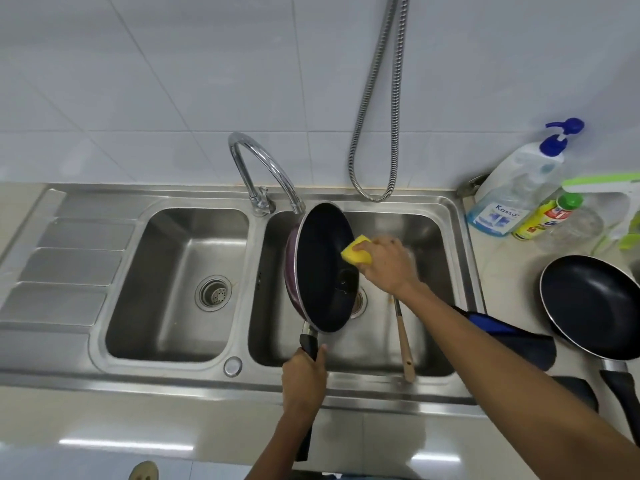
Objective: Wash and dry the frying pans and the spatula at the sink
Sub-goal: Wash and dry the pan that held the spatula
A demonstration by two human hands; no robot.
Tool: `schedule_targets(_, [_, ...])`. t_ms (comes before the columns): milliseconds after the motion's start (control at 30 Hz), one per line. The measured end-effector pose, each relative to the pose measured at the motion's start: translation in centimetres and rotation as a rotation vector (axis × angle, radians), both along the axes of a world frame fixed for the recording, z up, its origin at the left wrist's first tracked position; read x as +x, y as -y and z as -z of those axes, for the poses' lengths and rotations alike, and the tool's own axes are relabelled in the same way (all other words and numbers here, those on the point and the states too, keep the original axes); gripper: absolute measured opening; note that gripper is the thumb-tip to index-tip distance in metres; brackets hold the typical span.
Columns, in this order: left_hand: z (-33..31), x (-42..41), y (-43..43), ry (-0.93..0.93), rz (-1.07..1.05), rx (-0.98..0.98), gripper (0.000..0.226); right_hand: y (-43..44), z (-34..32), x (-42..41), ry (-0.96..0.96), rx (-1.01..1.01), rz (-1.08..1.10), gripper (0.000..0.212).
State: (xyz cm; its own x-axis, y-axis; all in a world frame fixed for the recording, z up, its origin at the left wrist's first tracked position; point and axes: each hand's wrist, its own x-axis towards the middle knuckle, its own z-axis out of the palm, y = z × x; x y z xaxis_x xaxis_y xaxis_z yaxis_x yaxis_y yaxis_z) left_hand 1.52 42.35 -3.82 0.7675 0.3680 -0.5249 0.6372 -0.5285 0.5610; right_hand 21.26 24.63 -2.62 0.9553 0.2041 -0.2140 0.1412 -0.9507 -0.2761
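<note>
From the head camera, the first frying pan [323, 268] stands tilted on its edge in the right basin of the sink [346, 384], just below the spout of the faucet [263, 171]. Its dark inner face is turned to the right and its handle runs down toward the person. The left hand [304, 379] grips that handle, fingers [322, 353] curled round it, thumb along the top. The right hand [388, 261] pinches a yellow sponge [356, 252] and presses it to the pan's right rim, where the inside begins. I see no stream of water from the spout.

The step in hand looks like scrubbing the inside of this pan. The open face lies directly left of the sponge, so the right hand need only sweep leftward and down across it while the left hand steadies the handle.

The spatula [405, 344] lies in the same basin to the right of the pan. Its long axis runs front to back, and its wooden handle end rests on the front edge, under the right forearm; the right hand is the nearer one. The second frying pan [592, 306] sits upright on the desk right of the sink, handle toward the person, also on the right arm's side. A dark cloth [512, 337] lies between it and the basin. Both appear not yet washed, so the task seems at an early stage.
</note>
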Motion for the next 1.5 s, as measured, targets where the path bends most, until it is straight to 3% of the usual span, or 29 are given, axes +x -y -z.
schedule_targets(133, [-0.3,0.3,-1.4,-0.028,-0.020,-0.185,0.052,-3.8,1.9,0.8,-0.036,-0.085,-0.085,0.045])
schedule_targets(300, [-0.9,0.4,-2.0,-0.112,-0.168,-0.509,0.056,-4.6,2.3,-3.3,-0.105,-0.300,-0.008,0.036])
schedule_targets(433, [-1.1,1.4,-1.1,-0.180,-0.118,-0.549,0.050,-7.2,0.9,-6.1,-0.209,-0.082,-0.131,0.024])
schedule_targets(567, [-1.3,2.0,0.0,-0.194,-0.110,-0.657,0.046,-11.8,-0.2,-2.3,-0.066,0.078,-0.270,0.021])
schedule_targets(733, [-1.9,2.1,1.4,-0.182,-0.157,-0.683,0.050,-8.0,1.2,5.7,0.009,-0.058,-0.063,0.040])
schedule_targets(833, [-2.1,2.4,1.0,-0.202,-0.157,-0.713,0.048,-4.3,1.5,3.7,-0.033,-0.155,0.025,0.056])
schedule_targets(900, [-2.2,2.8,1.0,-0.208,-0.144,-0.706,0.049,-4.0,1.2,0.4,-0.101,-0.126,-0.014,0.060])
schedule_targets(1000, [-2.7,3.3,1.6,-0.207,-0.122,-0.699,0.045,-7.4,0.7,-1.7,-0.080,-0.041,-0.121,0.044])
schedule_targets(1167, [-3.2,2.8,2.1,-0.209,-0.086,-0.723,0.048,-11.1,0.5,2.9,0.049,-0.084,-0.347,0.028])
schedule_targets(1333, [-2.6,2.8,1.0,-0.187,-0.064,-0.733,0.051,-3.6,0.8,4.7,0.174,-0.267,-0.205,0.041])
schedule_targets(1400, [-2.7,2.8,0.8,-0.191,-0.077,-0.737,0.050,-1.2,0.8,2.1,0.086,-0.230,-0.177,0.051])
schedule_targets(1500, [-2.9,2.9,1.5,-0.182,-0.084,-0.713,0.047,-0.2,-0.1,-3.1,0.090,-0.069,-0.360,0.046])
